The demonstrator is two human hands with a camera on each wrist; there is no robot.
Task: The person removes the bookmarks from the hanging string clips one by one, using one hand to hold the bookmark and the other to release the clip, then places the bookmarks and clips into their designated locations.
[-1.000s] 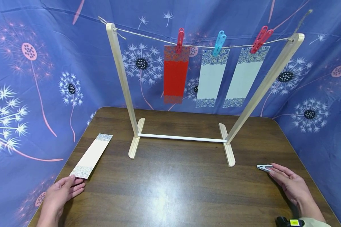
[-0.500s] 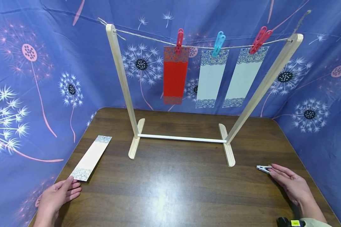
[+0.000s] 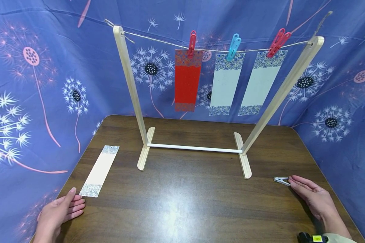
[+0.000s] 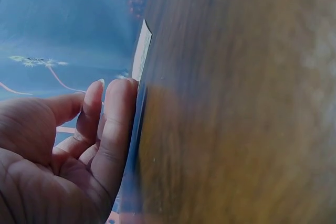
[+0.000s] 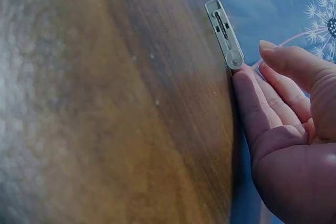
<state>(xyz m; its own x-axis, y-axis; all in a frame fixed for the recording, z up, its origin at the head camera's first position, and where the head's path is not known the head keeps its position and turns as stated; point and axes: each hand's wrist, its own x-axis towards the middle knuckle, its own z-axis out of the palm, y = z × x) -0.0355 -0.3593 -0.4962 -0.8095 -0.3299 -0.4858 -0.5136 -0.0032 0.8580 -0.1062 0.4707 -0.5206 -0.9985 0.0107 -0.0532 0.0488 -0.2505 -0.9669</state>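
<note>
pale right sleeve, black device beside it — bright yellow label, bare fingers

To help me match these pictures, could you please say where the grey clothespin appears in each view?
Head: grey clothespin, lower right, at the right hand.
Left wrist: not in it.
Right wrist: upper part, right of centre, just above that hand.
Shared landmark: the brown tabletop.

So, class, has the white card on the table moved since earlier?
Yes: against the stand's left foot, the white card has shifted slightly down and right at its near end in the head view.
</note>
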